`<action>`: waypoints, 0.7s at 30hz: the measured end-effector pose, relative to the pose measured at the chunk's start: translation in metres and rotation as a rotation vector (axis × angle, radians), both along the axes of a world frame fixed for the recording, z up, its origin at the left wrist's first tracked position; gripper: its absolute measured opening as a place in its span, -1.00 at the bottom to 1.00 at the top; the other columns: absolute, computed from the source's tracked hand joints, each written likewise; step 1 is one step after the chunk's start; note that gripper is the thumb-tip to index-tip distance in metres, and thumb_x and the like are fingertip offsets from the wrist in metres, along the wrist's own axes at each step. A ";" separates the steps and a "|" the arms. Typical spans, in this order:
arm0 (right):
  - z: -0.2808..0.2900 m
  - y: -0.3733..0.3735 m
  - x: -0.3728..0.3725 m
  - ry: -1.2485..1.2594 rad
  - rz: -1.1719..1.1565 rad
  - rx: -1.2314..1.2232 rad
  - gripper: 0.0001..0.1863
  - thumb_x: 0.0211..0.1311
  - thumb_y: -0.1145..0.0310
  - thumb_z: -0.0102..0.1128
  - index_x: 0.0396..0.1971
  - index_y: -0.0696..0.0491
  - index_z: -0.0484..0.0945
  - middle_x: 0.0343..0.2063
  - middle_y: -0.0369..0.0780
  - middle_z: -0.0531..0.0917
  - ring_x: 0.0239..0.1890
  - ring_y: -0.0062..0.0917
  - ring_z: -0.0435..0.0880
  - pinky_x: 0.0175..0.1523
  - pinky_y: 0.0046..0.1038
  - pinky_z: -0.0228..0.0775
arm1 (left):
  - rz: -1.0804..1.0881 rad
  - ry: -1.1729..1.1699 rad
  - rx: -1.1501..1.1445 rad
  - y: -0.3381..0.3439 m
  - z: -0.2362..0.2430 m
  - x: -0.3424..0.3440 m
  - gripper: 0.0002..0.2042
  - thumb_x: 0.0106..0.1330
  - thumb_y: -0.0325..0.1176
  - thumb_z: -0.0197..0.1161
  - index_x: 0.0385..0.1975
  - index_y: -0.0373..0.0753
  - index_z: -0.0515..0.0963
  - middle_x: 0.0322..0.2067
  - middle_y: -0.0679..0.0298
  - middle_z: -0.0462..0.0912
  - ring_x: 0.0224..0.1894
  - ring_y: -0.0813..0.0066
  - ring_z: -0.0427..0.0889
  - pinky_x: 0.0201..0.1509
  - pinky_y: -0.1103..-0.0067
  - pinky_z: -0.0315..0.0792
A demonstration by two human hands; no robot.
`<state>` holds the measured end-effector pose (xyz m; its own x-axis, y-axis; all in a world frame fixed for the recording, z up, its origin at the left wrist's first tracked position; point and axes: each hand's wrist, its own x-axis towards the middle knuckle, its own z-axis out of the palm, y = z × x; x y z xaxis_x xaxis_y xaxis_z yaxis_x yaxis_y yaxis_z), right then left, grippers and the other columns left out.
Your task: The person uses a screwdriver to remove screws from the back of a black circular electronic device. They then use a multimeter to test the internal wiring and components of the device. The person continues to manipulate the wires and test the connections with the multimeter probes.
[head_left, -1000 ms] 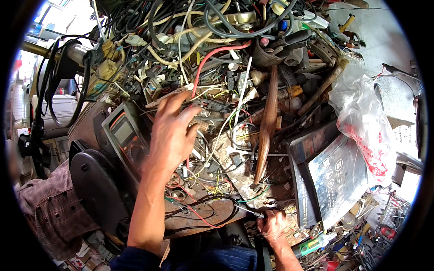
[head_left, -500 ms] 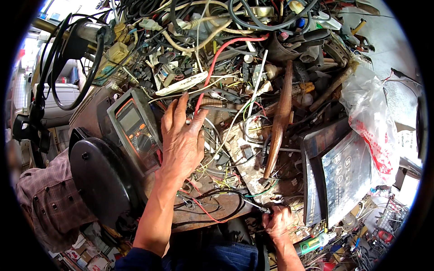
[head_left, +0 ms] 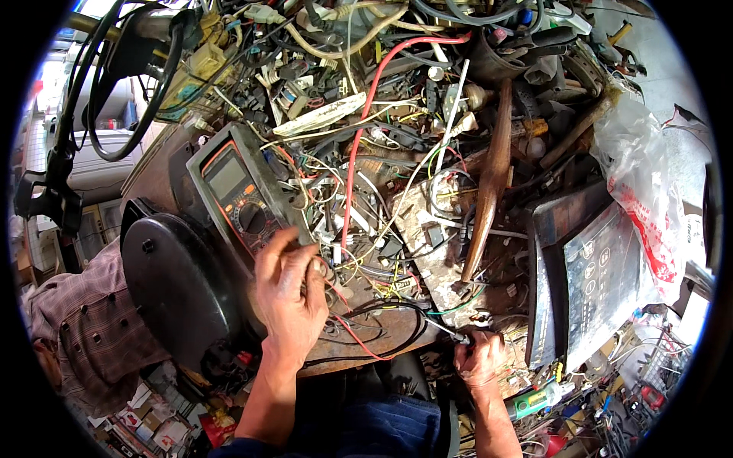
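My left hand (head_left: 292, 294) is over the front of the cluttered bench, beside the lower end of a grey-and-orange multimeter (head_left: 238, 187). Its fingers are loosely bent and apart, slightly blurred, and nothing shows between them. Thin red wires (head_left: 347, 327) lie just to its right. At the bench's front edge, my right hand (head_left: 479, 359) is closed around a thin tool with a slim metal shaft (head_left: 447, 330), which points up and left; the grip is mostly hidden by the fingers. Black cables (head_left: 393, 305) run between the two hands.
A red cable (head_left: 353, 164), a white plastic strip (head_left: 321, 114) and a wooden handle (head_left: 489, 183) lie among tangled wires. Dark flat panels (head_left: 599, 282) and a clear plastic bag (head_left: 637, 168) stand right. A black round seat (head_left: 172, 286) is left; a green tool (head_left: 534, 401) lies lower right.
My left hand has drawn back toward me from the red cable, its fingers now more bent. My right hand keeps hold of the thin tool. The whole view has shifted slightly.
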<state>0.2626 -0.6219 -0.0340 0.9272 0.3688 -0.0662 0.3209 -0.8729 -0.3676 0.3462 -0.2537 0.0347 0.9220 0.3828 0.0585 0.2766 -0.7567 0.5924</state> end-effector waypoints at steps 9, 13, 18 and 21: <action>0.003 0.006 0.007 -0.049 -0.004 0.032 -0.52 -0.14 0.45 0.36 -0.08 0.05 0.55 -0.35 -0.16 0.52 -0.43 -0.23 0.53 -0.34 -0.18 0.37 | -0.215 0.302 -0.062 -0.025 0.006 0.002 -0.63 0.18 -0.55 0.41 0.02 -0.30 0.62 0.35 0.01 0.40 -0.02 0.11 0.69 0.01 0.32 0.64; 0.005 0.006 0.004 -0.004 0.001 -0.032 -0.54 -0.05 0.38 0.38 -0.07 0.09 0.52 -0.28 -0.13 0.58 -0.34 -0.18 0.59 -0.27 -0.14 0.49 | -0.268 0.413 0.074 -0.020 0.000 -0.003 -0.68 0.17 -0.50 0.43 -0.05 -0.30 0.62 0.25 0.06 0.47 0.02 0.10 0.68 -0.04 0.28 0.64; 0.001 0.004 0.003 -0.047 0.010 -0.049 -0.53 -0.05 0.37 0.39 -0.06 0.08 0.53 -0.28 -0.14 0.58 -0.33 -0.18 0.60 -0.27 -0.14 0.48 | -0.276 0.440 0.117 -0.009 0.006 -0.022 -0.73 0.17 -0.43 0.46 -0.13 -0.28 0.64 0.06 0.13 0.57 -0.06 0.09 0.68 -0.06 0.29 0.61; -0.001 0.004 0.002 -0.026 0.002 -0.054 -0.53 -0.06 0.37 0.38 -0.06 0.07 0.53 -0.27 -0.14 0.58 -0.32 -0.17 0.60 -0.26 -0.14 0.48 | -0.260 0.444 0.136 -0.006 0.010 -0.028 -0.75 0.18 -0.41 0.45 -0.16 -0.28 0.66 0.00 0.15 0.62 -0.06 0.10 0.68 -0.06 0.29 0.61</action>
<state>0.2642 -0.6177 -0.0347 0.9281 0.3671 -0.0624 0.3313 -0.8906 -0.3114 0.3186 -0.2593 0.0444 0.9329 0.1543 -0.3255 0.2712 -0.8956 0.3528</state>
